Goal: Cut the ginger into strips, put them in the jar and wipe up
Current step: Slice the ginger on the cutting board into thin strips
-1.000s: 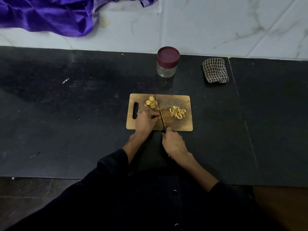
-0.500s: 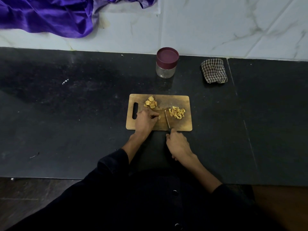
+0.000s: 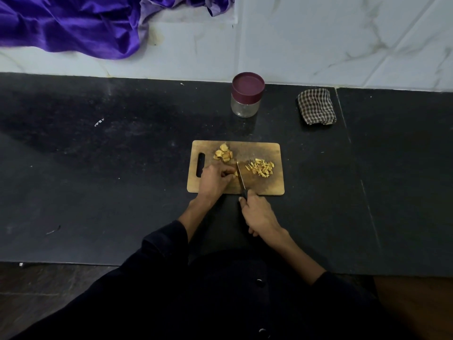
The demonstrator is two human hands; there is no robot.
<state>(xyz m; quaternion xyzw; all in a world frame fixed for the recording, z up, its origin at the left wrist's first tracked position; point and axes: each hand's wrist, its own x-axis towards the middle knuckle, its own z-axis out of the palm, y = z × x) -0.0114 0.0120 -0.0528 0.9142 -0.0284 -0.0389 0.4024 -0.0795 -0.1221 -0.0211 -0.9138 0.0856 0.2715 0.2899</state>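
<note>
worn wooden board (image 3: 257, 149), glossy purple cloth (image 3: 73, 23), matt black stone counter (image 3: 98, 168).

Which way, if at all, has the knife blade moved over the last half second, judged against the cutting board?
Yes. The knife has shifted left across the cutting board, away from the cut strips and up against the left hand.

pale ginger strips (image 3: 261, 167) heap right on the wooden board (image 3: 255, 149); uncut slices (image 3: 223, 153) left; lidded jar (image 3: 247, 94) behind.
</note>
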